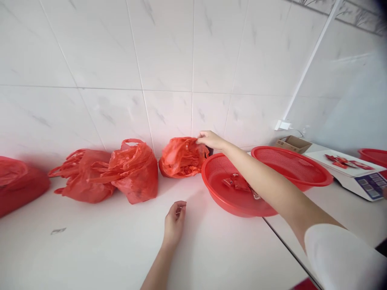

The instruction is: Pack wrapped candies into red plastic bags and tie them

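At the foot of the tiled wall, my right hand (211,139) reaches across and pinches the rim of a crumpled red plastic bag (181,158). The bag slumps on its side with its mouth toward me, and loose folds of red plastic show in it. Nearer to me, my left hand (175,222) hovers over the white tabletop (121,245). Its fingers curl loosely, a gap shows between them and the thumb, and nothing visible is held. Below my right forearm is a red plastic basket (216,197) with several small red packets (238,182) in it.
Two full red bags (87,177) (137,173) stand left of centre, and another red bag (21,185) lies at the far left. A second red basket (290,161), a cardboard box (293,143) and a weighing scale (367,183) bearing red packets are at the right.
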Demonstrator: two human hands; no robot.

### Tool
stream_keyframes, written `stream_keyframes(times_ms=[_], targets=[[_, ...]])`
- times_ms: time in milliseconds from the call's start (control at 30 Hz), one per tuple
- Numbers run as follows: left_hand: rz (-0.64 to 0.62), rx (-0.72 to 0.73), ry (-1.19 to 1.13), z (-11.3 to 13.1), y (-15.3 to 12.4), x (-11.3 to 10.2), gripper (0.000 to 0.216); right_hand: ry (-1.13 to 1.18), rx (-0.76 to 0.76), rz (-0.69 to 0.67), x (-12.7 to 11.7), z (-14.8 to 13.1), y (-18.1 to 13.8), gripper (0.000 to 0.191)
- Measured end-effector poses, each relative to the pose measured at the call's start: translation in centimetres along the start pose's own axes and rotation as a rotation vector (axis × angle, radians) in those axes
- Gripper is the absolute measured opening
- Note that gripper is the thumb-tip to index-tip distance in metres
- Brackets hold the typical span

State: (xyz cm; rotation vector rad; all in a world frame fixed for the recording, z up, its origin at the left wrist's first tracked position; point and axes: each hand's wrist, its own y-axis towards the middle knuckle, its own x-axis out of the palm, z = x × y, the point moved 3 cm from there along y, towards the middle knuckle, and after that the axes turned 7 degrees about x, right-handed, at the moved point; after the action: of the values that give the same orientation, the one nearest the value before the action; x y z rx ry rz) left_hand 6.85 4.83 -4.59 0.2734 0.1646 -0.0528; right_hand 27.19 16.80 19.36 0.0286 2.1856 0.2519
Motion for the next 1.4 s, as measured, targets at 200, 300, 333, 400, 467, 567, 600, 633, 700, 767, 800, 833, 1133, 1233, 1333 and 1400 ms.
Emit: stream_keyframes(times_ms=[200,300,333,400,467,567,600,633,700,767,800,833,1133,1233,1333,1400], targets=[[-0.060,0.016,-0.251,3.5,-1.4,-0.6,0.058,0.232,-0.152,-0.130,1.0,-2.3,-10.6,0.006],[-0.191,0.061,-0.584,7.3,-3.3,0.2,0.063,0.378,-0.139,-0.231,3.1,-2.3,-15.5,0.006],[-0.193,0.063,-0.651,8.3,-3.9,0.4,0.060,0.415,-0.123,-0.244,3.8,-2.0,-16.8,0.007],[-0.082,-0.007,-0.681,9.2,-4.9,0.2,0.048,0.502,-0.102,-0.250,5.3,-1.4,-18.8,0.008],[0.101,-0.116,-0.666,8.9,-5.9,-0.9,0.041,0.667,-0.085,-0.193,6.6,-0.4,-20.3,0.011],[0.294,-0.195,-0.645,7.6,-7.7,-3.6,0.043,0.961,0.011,0.012,8.5,2.0,-22.1,0.014],[0.334,-0.203,-0.636,7.3,-8.2,-4.6,0.044,1.027,0.061,0.054,9.2,2.7,-22.7,0.016],[0.371,-0.212,-0.623,7.1,-8.8,-5.6,0.044,1.068,0.114,0.059,10.1,3.4,-23.3,0.018],[0.435,-0.221,-0.585,7.0,-9.7,-7.1,0.044,1.089,0.213,0.012,11.7,4.3,-24.5,0.021],[0.463,-0.198,-0.505,7.2,-10.3,-7.9,0.043,1.050,0.264,0.012,12.6,4.6,-25.6,0.023],[0.460,-0.182,-0.457,7.3,-10.5,-8.1,0.042,1.019,0.259,0.040,12.7,4.4,-26.0,0.023],[0.442,-0.173,-0.410,7.4,-10.7,-8.0,0.040,0.983,0.233,0.074,12.7,4.1,-26.4,0.022],[-0.003,-0.255,-0.263,7.0,-13.5,-3.2,0.031,0.359,-0.414,0.087,11.9,-2.9,-28.1,0.023],[0.045,-0.259,-0.176,5.8,-14.5,-4.8,0.036,-0.011,-0.370,-0.080,13.2,-1.7,-27.8,0.019],[0.317,-0.230,0.007,3.5,-15.2,-9.5,0.033,-0.253,-0.286,-0.298,14.1,1.2,-28.0,0.028],[0.522,-0.210,0.095,2.2,-15.6,-13.1,0.035,-0.299,-0.232,-0.368,14.1,3.1,-28.4,0.034]])
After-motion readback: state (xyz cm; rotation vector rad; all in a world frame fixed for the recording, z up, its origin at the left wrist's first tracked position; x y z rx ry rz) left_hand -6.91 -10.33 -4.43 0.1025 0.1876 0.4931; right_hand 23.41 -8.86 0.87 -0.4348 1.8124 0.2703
